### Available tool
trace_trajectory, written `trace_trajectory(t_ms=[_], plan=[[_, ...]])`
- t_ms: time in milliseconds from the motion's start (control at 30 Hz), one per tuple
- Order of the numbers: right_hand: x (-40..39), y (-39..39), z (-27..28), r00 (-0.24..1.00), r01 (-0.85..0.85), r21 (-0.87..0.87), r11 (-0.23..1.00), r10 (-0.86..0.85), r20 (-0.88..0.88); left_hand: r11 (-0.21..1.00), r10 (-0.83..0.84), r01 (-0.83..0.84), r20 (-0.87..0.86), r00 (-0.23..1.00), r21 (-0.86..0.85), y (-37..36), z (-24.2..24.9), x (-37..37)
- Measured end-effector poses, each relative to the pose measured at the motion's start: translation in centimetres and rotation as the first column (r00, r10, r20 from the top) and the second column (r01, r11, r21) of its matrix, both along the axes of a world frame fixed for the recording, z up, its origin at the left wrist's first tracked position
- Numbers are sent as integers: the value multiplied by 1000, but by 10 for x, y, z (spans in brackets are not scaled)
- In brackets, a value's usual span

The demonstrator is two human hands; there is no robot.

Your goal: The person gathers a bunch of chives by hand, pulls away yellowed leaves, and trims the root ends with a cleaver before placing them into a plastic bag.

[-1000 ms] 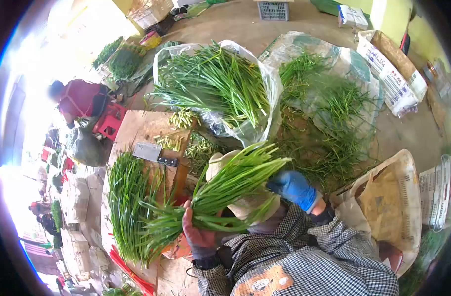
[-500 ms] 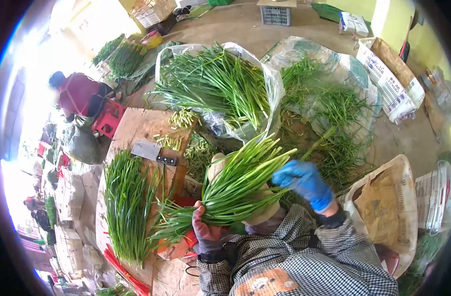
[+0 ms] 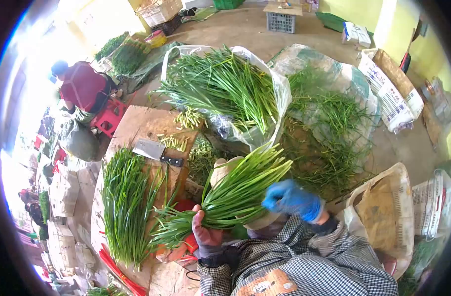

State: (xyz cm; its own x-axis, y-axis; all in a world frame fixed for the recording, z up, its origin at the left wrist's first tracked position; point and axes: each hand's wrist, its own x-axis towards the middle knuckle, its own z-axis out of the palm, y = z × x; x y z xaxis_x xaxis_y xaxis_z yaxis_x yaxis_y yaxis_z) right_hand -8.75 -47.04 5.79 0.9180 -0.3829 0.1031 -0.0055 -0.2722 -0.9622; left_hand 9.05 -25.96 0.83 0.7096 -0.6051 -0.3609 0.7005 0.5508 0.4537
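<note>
My left hand (image 3: 205, 234), in a dull purple-grey glove, is closed around a bunch of garlic chives (image 3: 240, 195) near its leafy end. The pale stem ends of the bunch fan out up and to the right over my lap. My right hand (image 3: 292, 200), in a blue glove, is just right of those stems, slightly blurred. Its fingers are curled together, and I cannot make out what is in them. On the wooden board (image 3: 131, 126) to the left lie a pile of chives (image 3: 129, 209) and a cleaver (image 3: 156, 151) with a black handle.
Ahead, an open plastic bag (image 3: 279, 106) holds more chives (image 3: 225, 84). Loose greens (image 3: 334, 118) cover a sheet beside it. Cut stem ends (image 3: 188, 118) lie by the board's edge. A white basket (image 3: 408, 212) stands at right. Another person (image 3: 82, 89) sits at upper left. Red ties (image 3: 119, 271) lie at lower left.
My right hand has moved a little left and down, closer to the bunch. My left hand keeps its hold on the chives, almost in place. The view has shifted slightly.
</note>
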Motion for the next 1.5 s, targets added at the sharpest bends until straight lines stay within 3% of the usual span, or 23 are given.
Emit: trace_trajectory(t_ms=[33, 100, 167, 200, 233, 300, 333, 400, 467, 700, 733, 833, 900, 967, 1067, 1133, 1167, 1233, 1300, 1367, 1467, 1500], plan=[[-15, -18, 8, 994, 106, -86, 991, -106, 4, 999, -26, 26, 21, 999, -25, -1, -4, 2], [-43, -43, 44, 927, 361, 176, 916, -333, -170, 999, -26, 26, 12, 1000, -42, -5, -2, 3], [-47, -66, 52, 920, 389, 110, 914, -391, -12, 994, -59, 62, 27, 998, -88, -3, -11, 8], [-35, -72, 47, 937, 350, -130, 928, -344, 67, 994, -62, 64, 27, 998, -91, -5, -8, 7], [-21, -72, 37, 935, 353, -133, 926, -347, 70, 993, -76, 78, 23, 997, -91, -8, -2, 5], [11, -69, 16, 952, 119, -606, 787, -263, -154, 992, -87, 89, 26, 996, -90, -12, 1, 5], [24, -67, 7, 954, 119, -606, 787, -259, -149, 989, -93, 97, 39, 995, -108, -12, 0, 5], [44, -61, -13, 859, -103, -626, 773, -248, -448, 989, -89, 97, 78, 993, -109, -9, -9, 9], [54, -57, -43, 892, -37, -613, 789, -250, -376, 991, -88, 95, 78, 993, -90, -4, -7, 11], [57, -59, -52, 943, 177, -634, 753, -313, -108, 989, -99, 108, 82, 992, -102, -7, -1, 13], [52, -66, -51, 928, 258, -624, 738, -368, -52, 987, -100, 111, 93, 991, -117, -8, 0, 12], [5, -108, -56, 843, 196, -694, 693, -481, -242, 993, -67, 76, 101, 993, -94, -3, -2, 14], [-38, -128, -51, 715, 213, -750, 627, -622, -318, 997, -37, 41, 55, 998, -68, -2, 4, 11], [-88, -151, -70, 641, 263, -813, 520, -724, -256, 996, -51, 57, 80, 996, -73, 6, -3, 19], [-129, -154, -64, 571, 246, -782, 573, -737, -361, 1000, -9, 10, 80, 997, -13, 17, -6, 24], [-134, -147, -65, 503, 119, -739, 663, -682, -531, 999, 46, -46, 70, 996, 4, 23, -13, 29], [-131, -142, -70, 501, 123, -736, 665, -682, -532, 999, 41, -42, 73, 996, 8, 26, -15, 32], [-111, -127, -78, 753, 354, -525, 774, -569, -330, 998, 37, -41, 66, 997, 53, 32, -19, 35], [-74, -106, -66, 863, 369, -214, 904, -419, -282, 999, 3, -6, 79, 997, 41, 35, -22, 39], [-42, -88, -59, 952, 231, 115, 966, -200, -230, 998, 1, -5, 63, 998, 69, 32, -22, 41], [7, -60, -56, 979, 160, 200, 967, -129, -159, 998, 15, -16, 13, 1000, 55, 22, -17, 40], [13, -52, -77, 971, 225, 37, 974, -220, -96, 998, 15, -16, 17, 1000, 58, 21, -17, 41]])
